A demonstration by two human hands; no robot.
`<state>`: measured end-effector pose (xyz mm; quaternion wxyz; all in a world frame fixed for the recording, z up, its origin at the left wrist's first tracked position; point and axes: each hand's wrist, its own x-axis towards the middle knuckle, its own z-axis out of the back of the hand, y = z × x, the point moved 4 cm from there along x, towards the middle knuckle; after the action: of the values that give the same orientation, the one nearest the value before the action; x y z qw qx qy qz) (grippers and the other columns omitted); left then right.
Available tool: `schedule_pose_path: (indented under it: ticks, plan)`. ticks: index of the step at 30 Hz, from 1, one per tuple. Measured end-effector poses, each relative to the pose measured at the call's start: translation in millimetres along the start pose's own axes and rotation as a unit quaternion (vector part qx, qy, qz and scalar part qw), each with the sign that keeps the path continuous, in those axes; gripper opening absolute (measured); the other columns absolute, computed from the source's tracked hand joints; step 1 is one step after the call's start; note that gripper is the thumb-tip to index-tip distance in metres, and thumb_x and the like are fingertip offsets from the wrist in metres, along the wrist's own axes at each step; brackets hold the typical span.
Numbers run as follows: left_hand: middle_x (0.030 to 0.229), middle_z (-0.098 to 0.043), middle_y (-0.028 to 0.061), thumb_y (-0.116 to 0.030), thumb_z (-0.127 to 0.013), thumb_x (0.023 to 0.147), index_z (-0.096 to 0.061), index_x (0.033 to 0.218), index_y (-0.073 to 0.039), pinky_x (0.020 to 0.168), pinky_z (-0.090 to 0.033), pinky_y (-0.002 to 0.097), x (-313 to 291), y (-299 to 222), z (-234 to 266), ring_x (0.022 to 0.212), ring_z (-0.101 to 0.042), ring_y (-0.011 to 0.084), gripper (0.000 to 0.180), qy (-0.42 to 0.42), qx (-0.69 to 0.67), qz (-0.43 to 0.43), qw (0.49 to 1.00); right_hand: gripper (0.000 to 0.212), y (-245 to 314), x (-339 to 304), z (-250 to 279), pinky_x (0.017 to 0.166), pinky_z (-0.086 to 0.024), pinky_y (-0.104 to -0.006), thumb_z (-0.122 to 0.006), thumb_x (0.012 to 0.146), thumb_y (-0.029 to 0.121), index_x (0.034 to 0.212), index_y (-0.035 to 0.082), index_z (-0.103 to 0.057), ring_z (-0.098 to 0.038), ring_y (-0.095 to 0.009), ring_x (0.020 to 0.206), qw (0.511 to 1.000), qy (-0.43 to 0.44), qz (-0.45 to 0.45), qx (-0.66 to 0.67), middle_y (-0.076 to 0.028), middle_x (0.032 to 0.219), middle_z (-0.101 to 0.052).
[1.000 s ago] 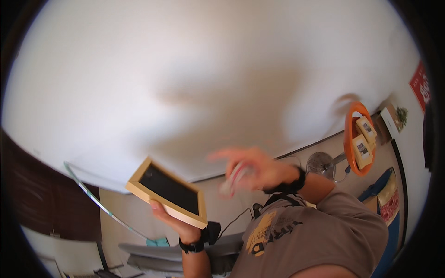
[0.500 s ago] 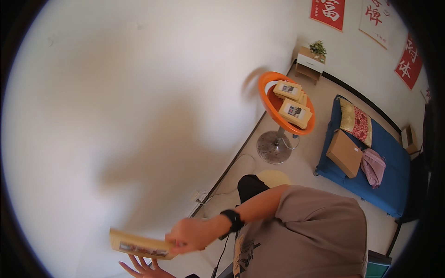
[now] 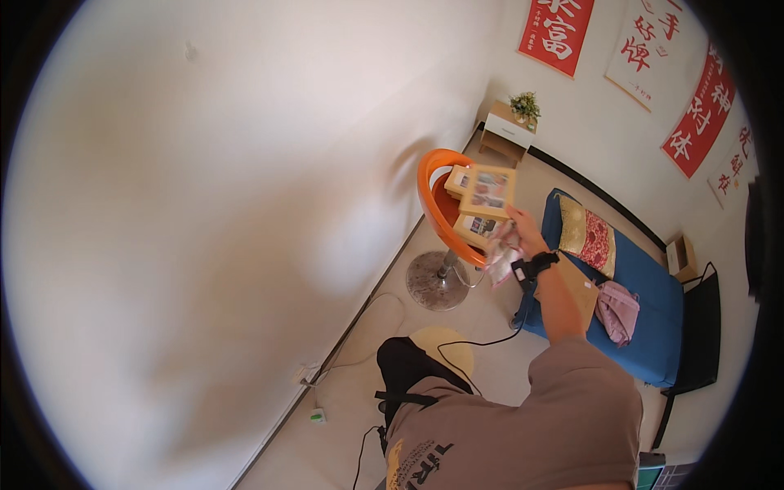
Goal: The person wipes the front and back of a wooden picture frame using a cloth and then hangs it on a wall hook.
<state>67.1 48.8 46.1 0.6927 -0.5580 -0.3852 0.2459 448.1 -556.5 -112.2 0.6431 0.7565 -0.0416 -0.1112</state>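
Bearing frames (image 3: 475, 230), an orange stool (image 3: 434, 204) (blue sofa (image 3: 645, 286) nearby) stands beside a wall (image 3: 245, 204).

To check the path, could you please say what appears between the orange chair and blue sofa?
In the head view: the right hand, holding a picture frame and a pinkish item.

Right hand (image 3: 527, 232): it is up high, far out in front, squeezed in a tight grip; some of its fingers are hidden.
Right wrist (image 3: 535, 249): it has a black band (image 3: 542, 263) wrapped around it.
Right arm (image 3: 563, 306): it reaches away from the body, long and nearly straight, with bare skin below the sleeve.
Sleeve (image 3: 584, 369): short and brownish grey, just like the rest of the shirt (image 3: 506, 433).
Leg (image 3: 406, 365): it pokes out past the shirt, dressed in black.
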Motion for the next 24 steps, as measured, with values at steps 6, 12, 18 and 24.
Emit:
schedule_pose_path:
  ticks: [6, 12, 18, 24]
  plan:
    - [0.125, -0.045, 0.0250, -0.029, -0.046, 0.088, -0.028, 0.135, 0.002, 0.093, -0.037, 0.0476, 9, 24, 1, 0.114, -0.046, 0.0357, 0.059, 0.013, -0.006, 0.053, 0.998, 0.032, -29, 28, 84, 0.048, -0.048, -0.0252, -0.051, 0.092, 0.025, 0.101, -0.004, -0.059, -0.059, -0.014, 0.054, 0.979, 0.000, -0.070, -0.194, -0.007, 0.080, -0.064]
    - [0.122, -0.049, 0.0235, -0.026, -0.045, 0.090, -0.037, 0.129, 0.004, 0.091, -0.039, 0.0430, 10, 42, -8, 0.113, -0.049, 0.0320, 0.050, 0.023, 0.005, 0.118, 0.993, 0.032, -52, 60, 102, 0.046, -0.049, -0.0256, -0.049, 0.092, 0.023, 0.106, -0.005, -0.057, -0.061, -0.014, 0.055, 0.972, -0.014, -0.083, -0.217, -0.007, 0.080, -0.064]
    - [0.113, -0.054, 0.0199, -0.024, -0.046, 0.090, -0.041, 0.128, 0.001, 0.090, -0.039, 0.0411, 13, 71, 4, 0.107, -0.052, 0.0291, 0.045, 0.003, 0.054, 0.191, 0.980, 0.033, -49, 124, 98, 0.050, -0.050, -0.0251, -0.042, 0.095, 0.022, 0.109, -0.005, -0.055, -0.061, -0.015, 0.056, 0.980, -0.029, -0.078, -0.183, -0.011, 0.085, -0.066]
    - [0.108, -0.056, 0.0179, -0.021, -0.045, 0.090, -0.042, 0.128, -0.002, 0.087, -0.041, 0.0378, 30, 72, 10, 0.100, -0.054, 0.0271, 0.042, -0.027, 0.094, 0.217, 0.971, 0.032, -73, 209, 101, 0.049, -0.050, -0.0306, -0.046, 0.093, 0.020, 0.110, -0.004, -0.058, -0.063, -0.020, 0.065, 0.984, -0.060, -0.041, -0.161, -0.012, 0.090, -0.065]
